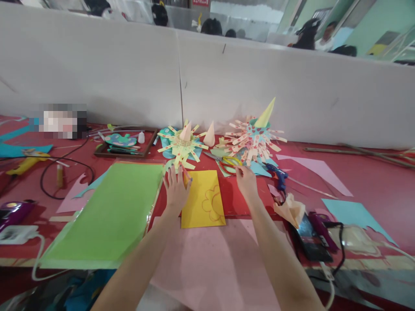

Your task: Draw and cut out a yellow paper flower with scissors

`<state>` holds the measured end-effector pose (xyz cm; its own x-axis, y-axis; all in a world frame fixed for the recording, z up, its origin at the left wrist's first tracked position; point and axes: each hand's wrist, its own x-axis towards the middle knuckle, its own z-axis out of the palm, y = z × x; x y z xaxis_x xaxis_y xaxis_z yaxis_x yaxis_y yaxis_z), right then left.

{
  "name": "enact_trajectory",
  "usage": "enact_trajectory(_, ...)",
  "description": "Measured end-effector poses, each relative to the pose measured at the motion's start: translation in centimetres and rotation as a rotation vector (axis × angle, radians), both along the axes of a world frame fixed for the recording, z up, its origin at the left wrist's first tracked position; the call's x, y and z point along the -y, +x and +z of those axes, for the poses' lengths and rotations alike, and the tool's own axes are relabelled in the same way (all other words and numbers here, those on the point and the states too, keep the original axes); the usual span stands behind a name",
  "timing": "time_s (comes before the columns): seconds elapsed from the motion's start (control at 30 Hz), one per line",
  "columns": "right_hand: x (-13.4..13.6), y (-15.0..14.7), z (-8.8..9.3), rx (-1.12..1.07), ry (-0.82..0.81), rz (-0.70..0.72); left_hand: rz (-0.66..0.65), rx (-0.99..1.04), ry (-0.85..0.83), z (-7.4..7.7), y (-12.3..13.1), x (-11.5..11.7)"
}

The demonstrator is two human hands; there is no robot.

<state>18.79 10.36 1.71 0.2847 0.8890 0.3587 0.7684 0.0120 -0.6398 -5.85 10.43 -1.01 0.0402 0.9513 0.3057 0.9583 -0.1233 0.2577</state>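
My left hand lies on the left edge of a yellow paper sheet with a flower outline drawn on it; its fingers are spread and a thin pencil-like stick sits between them. My right hand reaches toward scissors with orange-yellow handles; its fingers curl at the handles, and whether they grip them is unclear. A pink sheet lies below the yellow one on the red table.
A green paper stack lies at left. Paper sunburst crafts with cones stand behind. A blue glue gun, crumpled paper, cables and dark tools crowd the right. A white partition backs the table.
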Motion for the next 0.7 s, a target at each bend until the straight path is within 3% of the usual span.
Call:
enact_trajectory(0.17,-4.1,0.6,0.4,0.339,-0.356,0.02,0.008,-0.038,-0.03,0.2,-0.1,0.0)
enact_trajectory(0.3,-6.6,0.0,0.6,0.423,-0.558,0.046,0.022,-0.061,-0.039,0.3,0.0,0.1)
enact_trajectory(0.5,-8.0,0.0,0.4,0.426,-0.609,0.072,-0.037,-0.082,-0.02,0.2,0.0,0.1)
enact_trajectory(0.7,-6.1,-0.2,1.1,0.346,-0.492,0.044,-0.126,-0.078,-0.032,0.2,-0.1,0.1)
